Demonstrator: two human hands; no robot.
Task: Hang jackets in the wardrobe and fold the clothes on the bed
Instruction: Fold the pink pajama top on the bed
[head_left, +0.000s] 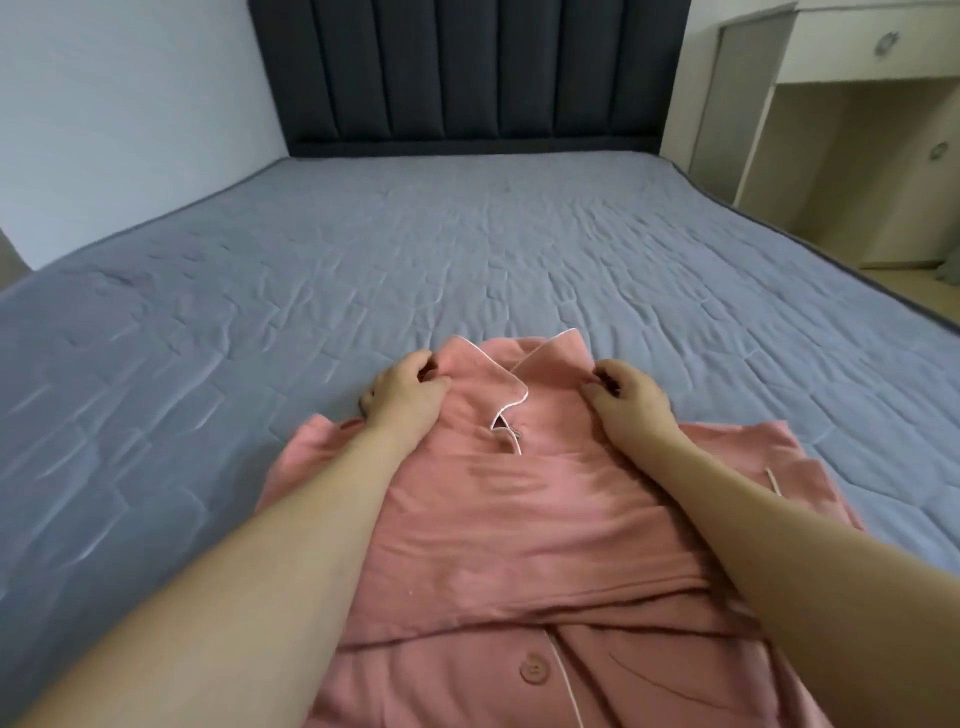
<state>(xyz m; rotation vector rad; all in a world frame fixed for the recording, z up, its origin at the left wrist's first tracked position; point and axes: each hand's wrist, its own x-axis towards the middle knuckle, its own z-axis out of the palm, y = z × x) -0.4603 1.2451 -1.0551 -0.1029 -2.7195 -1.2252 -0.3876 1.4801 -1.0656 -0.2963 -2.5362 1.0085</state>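
Observation:
A pink pyjama shirt with white piping and a round button lies flat on the grey-blue bed, collar pointing toward the headboard. Its sleeves are folded across the front. My left hand pinches the shirt's left shoulder beside the collar. My right hand pinches the right shoulder in the same way. Both forearms stretch over the garment and cover parts of its sides.
A dark padded headboard stands at the far end of the bed. A pale wall runs along the left. White drawers and cabinet doors stand to the right of the bed, with a strip of floor beside them.

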